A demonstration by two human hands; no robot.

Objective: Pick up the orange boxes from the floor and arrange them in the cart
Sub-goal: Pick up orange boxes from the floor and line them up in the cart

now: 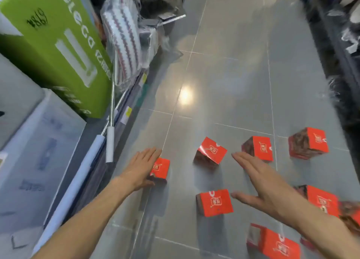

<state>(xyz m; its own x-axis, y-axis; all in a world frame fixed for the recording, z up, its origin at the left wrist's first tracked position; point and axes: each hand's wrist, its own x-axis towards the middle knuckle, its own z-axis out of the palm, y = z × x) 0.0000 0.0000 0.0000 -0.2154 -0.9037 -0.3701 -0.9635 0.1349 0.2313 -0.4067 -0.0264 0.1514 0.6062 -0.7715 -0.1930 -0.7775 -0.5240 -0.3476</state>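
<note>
Several orange boxes lie scattered on the grey tiled floor (224,79). My left hand (141,166) reaches forward with straight fingers, touching the left side of one orange box (161,168). My right hand (261,182) hovers open, fingers spread, between a tilted box (212,150), a box (260,147) beyond its fingertips and a near box (217,202) by its thumb. More boxes lie at far right (309,143), right (321,199) and bottom (276,243). No cart is in view.
A shelf unit runs along the left with a big green carton (56,44), grey plastic bins (39,146), wrapped striped textiles (124,38) and white-handled poles (109,142). Dark shelving (339,50) lines the right. The aisle floor stretches ahead.
</note>
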